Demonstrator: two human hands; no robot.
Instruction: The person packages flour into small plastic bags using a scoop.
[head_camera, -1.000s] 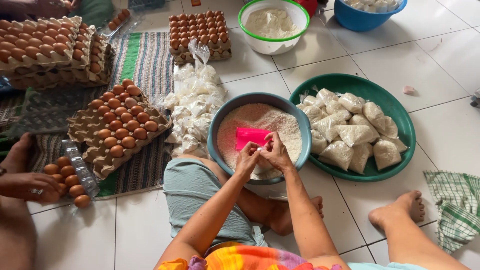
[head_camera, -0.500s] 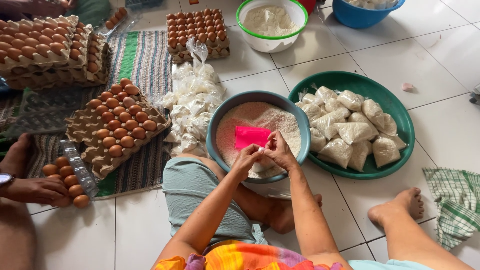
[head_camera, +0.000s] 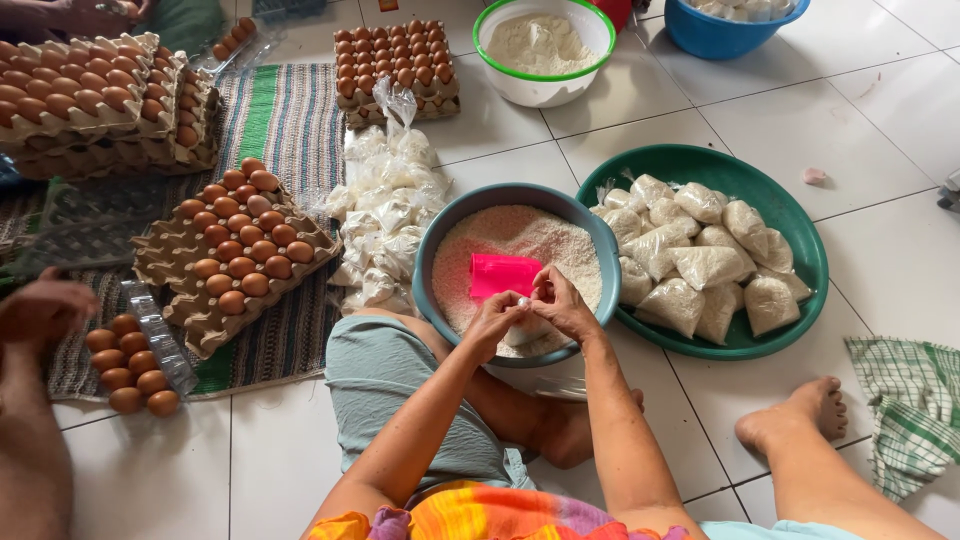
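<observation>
1. Left hand (head_camera: 492, 322) and right hand (head_camera: 562, 304) meet over the near rim of the grey-blue basin (head_camera: 430, 262), fingers pinched on the neck of a small clear bag of rice (head_camera: 527, 327).
2. Pink scoop (head_camera: 504, 275) lies in the rice.
3. Risk: a loose twist could slip and spill grains onto the tiled floor (head_camera: 800, 110).
4. Filled bags (head_camera: 700, 262) crowd the green tray; egg cartons (head_camera: 235, 250) lie left.
</observation>
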